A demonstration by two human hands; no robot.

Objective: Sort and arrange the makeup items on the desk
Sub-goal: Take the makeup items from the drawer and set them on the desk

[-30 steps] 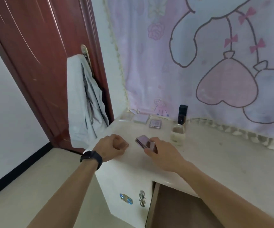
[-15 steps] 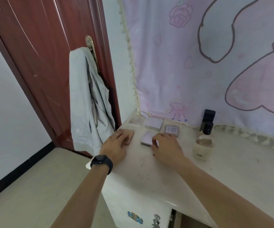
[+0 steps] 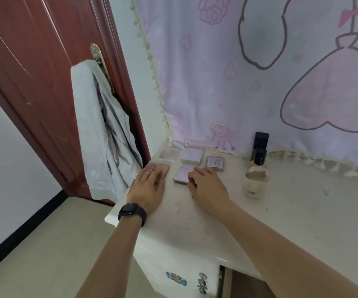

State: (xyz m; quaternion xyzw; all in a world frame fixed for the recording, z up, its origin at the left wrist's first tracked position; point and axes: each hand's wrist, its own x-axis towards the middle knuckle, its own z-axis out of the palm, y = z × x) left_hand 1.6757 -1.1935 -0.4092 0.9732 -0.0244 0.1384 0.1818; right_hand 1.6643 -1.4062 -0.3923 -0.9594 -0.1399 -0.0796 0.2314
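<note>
Several flat makeup compacts lie in two rows at the desk's back left corner. My left hand (image 3: pixel 150 186) rests flat, fingers straight, on a pinkish-brown compact (image 3: pixel 163 168). My right hand (image 3: pixel 206 186) touches the right edge of a lilac compact (image 3: pixel 182 177) with its fingertips. Behind them lie a pale compact (image 3: pixel 168 153), a lilac palette (image 3: pixel 193 156) and a small labelled compact (image 3: pixel 215 162).
A round glass bottle with a black cap (image 3: pixel 256 181) stands right of my right hand, a black box (image 3: pixel 260 141) behind it. The white desk (image 3: pixel 281 222) ends at the left by a red door (image 3: pixel 34 72) with a grey garment (image 3: pixel 100 134) hanging on it. A cartoon curtain (image 3: pixel 259 72) hangs behind.
Both hands reached forward to the back corner. The left hand opened and laid down the pinkish-brown compact; the right set the lilac compact flat beside it.
</note>
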